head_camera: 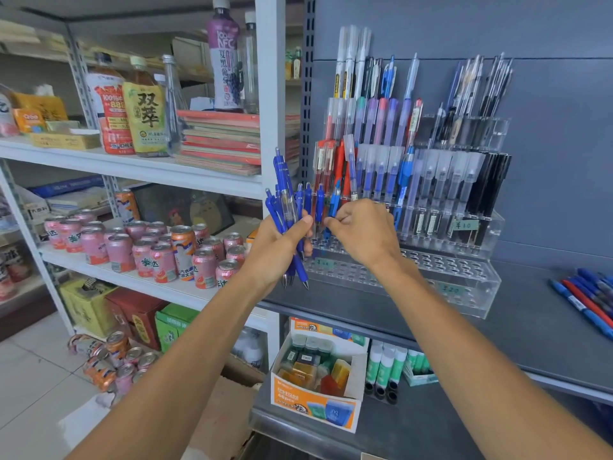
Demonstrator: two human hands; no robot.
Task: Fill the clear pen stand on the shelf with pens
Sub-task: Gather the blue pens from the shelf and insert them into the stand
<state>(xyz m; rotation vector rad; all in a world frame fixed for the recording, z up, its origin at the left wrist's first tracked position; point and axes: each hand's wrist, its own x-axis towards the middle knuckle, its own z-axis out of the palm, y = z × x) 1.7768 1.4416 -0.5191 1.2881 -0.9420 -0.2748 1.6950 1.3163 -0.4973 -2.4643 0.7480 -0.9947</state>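
On my feed the left hand (277, 252) is wrapped around a bundle of blue pens (284, 197). Its thumb lies across the barrels, the tips point down below the palm and the clicker ends fan out above it. The right hand (363, 234) pinches a single blue pen (333, 204) between thumb and fingertips. That pen stands upright with its lower end down among the holes at the left end of the clear pen stand (464, 288); the fingers hide whether it sits in a hole. Both hands are at the stand's left end, and the left thumb tip nearly meets the right hand's fingers.

The stand is a tiered acrylic block on the grey shelf (530, 330), backed against the grey panel. Its two front rows show mostly bare holes, while the tiers behind are packed with standing pens (428, 180) in red, blue, frosted and black. Small green price tags (466, 224) are stuck to its fronts. Right of the stand and well apart from it, loose blue and red pens (587, 298) lie flat on the shelf. Below the stand, one shelf down, sit an open orange-and-white carton (315, 406) and a row of green-and-white tubes (386, 363). Left of the stand, on white racks, are pink drink cans (149, 250), a stack of notebooks (222, 144) and tall bottles (142, 114).
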